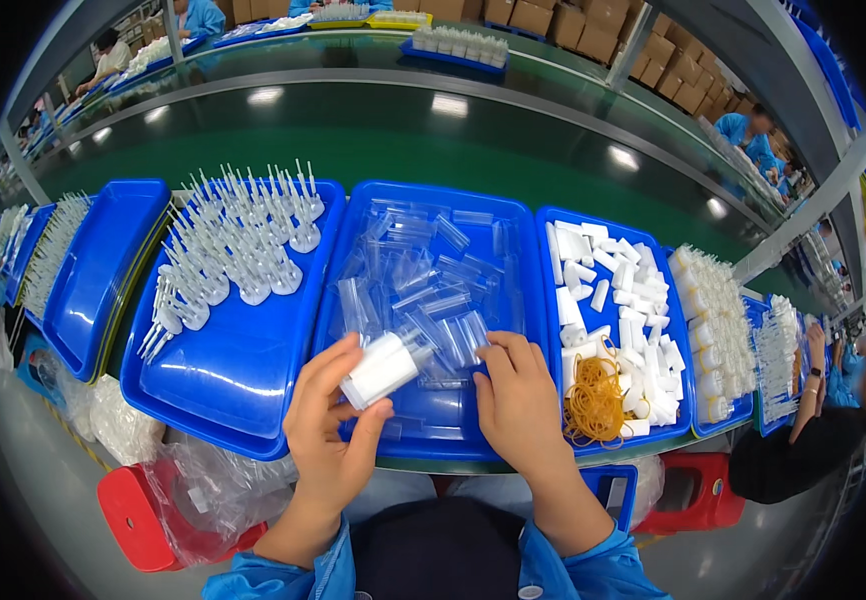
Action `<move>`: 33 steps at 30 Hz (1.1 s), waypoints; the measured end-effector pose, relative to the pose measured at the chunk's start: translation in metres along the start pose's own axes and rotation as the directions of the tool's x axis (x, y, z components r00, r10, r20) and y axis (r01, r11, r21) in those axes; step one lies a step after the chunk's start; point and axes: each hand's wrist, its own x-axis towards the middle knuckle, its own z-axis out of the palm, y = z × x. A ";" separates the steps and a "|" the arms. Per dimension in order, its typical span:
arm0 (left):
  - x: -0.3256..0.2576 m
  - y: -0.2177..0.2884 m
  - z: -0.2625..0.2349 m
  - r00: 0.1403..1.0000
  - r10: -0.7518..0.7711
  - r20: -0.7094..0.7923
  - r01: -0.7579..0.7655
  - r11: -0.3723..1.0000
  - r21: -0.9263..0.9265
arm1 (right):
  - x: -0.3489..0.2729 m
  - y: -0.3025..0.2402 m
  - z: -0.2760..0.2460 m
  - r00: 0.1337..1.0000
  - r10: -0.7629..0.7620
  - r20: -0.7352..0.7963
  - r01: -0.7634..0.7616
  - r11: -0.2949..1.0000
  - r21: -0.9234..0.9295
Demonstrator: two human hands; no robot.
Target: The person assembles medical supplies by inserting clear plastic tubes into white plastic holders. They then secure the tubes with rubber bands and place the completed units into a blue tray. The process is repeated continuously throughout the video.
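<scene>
Block (pixel 385 371) — white, smooth, squared — sits tilted in the left grip (pixel 325 435).

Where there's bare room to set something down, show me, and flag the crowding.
Bare: the near part of the blue tray beside the left hand, in front of the white stemmed pieces; the next tray left; the green surface behind the trays. Crowded: the middle tray, strewn with clear sleeves, and the right tray, with white pieces and rubber bands.
</scene>
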 end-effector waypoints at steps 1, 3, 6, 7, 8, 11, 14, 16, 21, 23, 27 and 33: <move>0.000 0.001 0.001 0.999 -0.014 0.046 0.019 0.994 -0.106 | 0.000 -0.001 -0.001 0.999 0.036 0.011 -0.036 0.999 0.011; -0.001 0.003 0.003 0.989 -0.029 0.142 0.072 0.949 -0.308 | -0.001 -0.005 -0.006 0.993 0.109 0.037 -0.110 0.993 0.033; -0.007 -0.004 0.004 0.982 -0.019 0.187 0.092 0.916 -0.390 | 0.010 -0.001 -0.005 0.994 0.094 0.055 -0.090 0.994 -0.067; -0.009 -0.005 0.005 0.983 -0.015 0.183 0.090 0.909 -0.408 | 0.012 0.000 -0.005 0.992 0.107 0.068 -0.101 0.991 -0.083; -0.009 -0.002 0.005 0.981 -0.010 0.193 0.080 0.929 -0.361 | 0.011 0.001 -0.005 0.990 0.113 0.085 -0.108 0.992 -0.062; -0.007 0.006 0.004 0.978 0.004 0.209 0.048 0.969 -0.242 | 0.012 0.003 -0.010 0.984 0.138 0.109 -0.142 0.990 0.023; -0.008 0.008 0.005 0.979 -0.003 0.205 0.041 0.982 -0.183 | 0.007 0.005 -0.027 0.984 0.165 0.071 -0.173 0.978 0.118; -0.010 0.008 0.007 0.978 -0.020 0.207 0.056 0.984 -0.168 | 0.003 0.004 -0.032 0.990 0.136 0.026 -0.138 0.986 0.095; -0.011 0.009 0.014 0.970 -0.005 0.243 0.041 0.989 -0.145 | -0.008 0.010 -0.043 0.986 0.045 -0.160 -0.023 0.990 0.140; -0.011 0.009 0.015 0.969 0.013 0.248 0.021 0.991 -0.136 | -0.011 0.010 -0.053 0.974 0.077 -0.215 -0.009 0.954 0.300; -0.010 0.014 0.017 0.967 0.037 0.253 -0.004 0.991 -0.130 | -0.021 0.005 -0.053 0.957 0.285 0.052 -0.150 0.337 0.929; -0.011 0.018 0.020 0.948 0.035 0.316 -0.019 0.998 -0.053 | -0.032 0.013 -0.050 0.957 0.290 0.003 -0.101 0.322 0.941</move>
